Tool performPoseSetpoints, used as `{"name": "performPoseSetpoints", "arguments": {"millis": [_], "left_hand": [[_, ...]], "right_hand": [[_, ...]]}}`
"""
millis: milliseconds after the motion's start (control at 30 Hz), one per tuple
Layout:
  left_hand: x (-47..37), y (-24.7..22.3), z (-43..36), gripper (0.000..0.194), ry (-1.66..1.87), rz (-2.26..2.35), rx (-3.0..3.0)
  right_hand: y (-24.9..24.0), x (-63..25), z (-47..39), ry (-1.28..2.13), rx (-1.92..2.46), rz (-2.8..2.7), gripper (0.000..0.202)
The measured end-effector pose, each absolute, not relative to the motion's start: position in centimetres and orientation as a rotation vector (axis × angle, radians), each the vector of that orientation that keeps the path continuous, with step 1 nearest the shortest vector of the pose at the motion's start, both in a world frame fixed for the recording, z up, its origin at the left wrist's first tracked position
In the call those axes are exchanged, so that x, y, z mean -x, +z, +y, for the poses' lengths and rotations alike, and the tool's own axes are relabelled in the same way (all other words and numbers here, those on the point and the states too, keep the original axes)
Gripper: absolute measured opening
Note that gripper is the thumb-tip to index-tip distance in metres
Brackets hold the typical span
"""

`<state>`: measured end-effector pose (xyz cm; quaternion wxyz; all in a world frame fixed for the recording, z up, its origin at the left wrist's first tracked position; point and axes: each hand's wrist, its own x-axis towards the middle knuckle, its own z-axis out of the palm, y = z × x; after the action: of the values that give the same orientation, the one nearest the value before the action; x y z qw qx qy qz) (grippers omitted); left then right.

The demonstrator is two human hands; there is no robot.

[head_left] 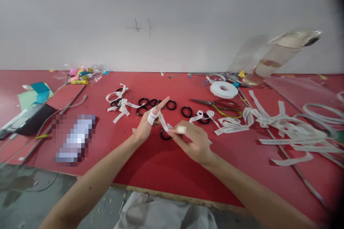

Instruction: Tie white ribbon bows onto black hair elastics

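A ribbon (pixel 163 123) is looped round the raised forefinger of the left hand (pixel 145 127) (whether its other fingers grip anything, I cannot tell), while the right hand (pixel 195 142) pinches it near a black ring (pixel 162 136) over the red table (pixel 150 171). A loose pinch could let the loop slip; uneven pulling could twist it

Printed white ribbon (pixel 162 121) wraps a finger (pixel 163 103) of the left hand (pixel 145 126) as the right hand (pixel 195 140) pinches it near black rings (pixel 187 116) on a red tabletop (pixel 172 171).
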<state>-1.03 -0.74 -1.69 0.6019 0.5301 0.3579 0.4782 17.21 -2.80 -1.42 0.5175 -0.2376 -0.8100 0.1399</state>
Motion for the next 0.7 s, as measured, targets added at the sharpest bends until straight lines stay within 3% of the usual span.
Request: {"name": "performPoseSetpoints", "arguments": {"millis": [100, 200, 433, 700], "left_hand": [[0.2, -2.1, -1.1, 0.088, 1.219, 0.796, -1.297], [-0.3, -2.1, -1.4, 0.089, 1.202, 0.794, -1.293], [-0.7, -1.1, -2.1, 0.087, 1.156, 0.783, -1.247], [-1.2, -1.7, -2.4, 0.081, 1.161, 0.677, -1.127]], "right_hand": [[-1.4, -16.5, -3.1, 0.208, 0.453, -2.013, 0.007], [-1.7, -16.1, -3.3, 0.163, 0.429, -2.096, 0.010], [-2.1, -15.8, -3.5, 0.326, 0.416, -2.138, 0.024], [-2.2, -16.0, -3.6, 0.002, 0.523, -2.286, 0.036]]}}
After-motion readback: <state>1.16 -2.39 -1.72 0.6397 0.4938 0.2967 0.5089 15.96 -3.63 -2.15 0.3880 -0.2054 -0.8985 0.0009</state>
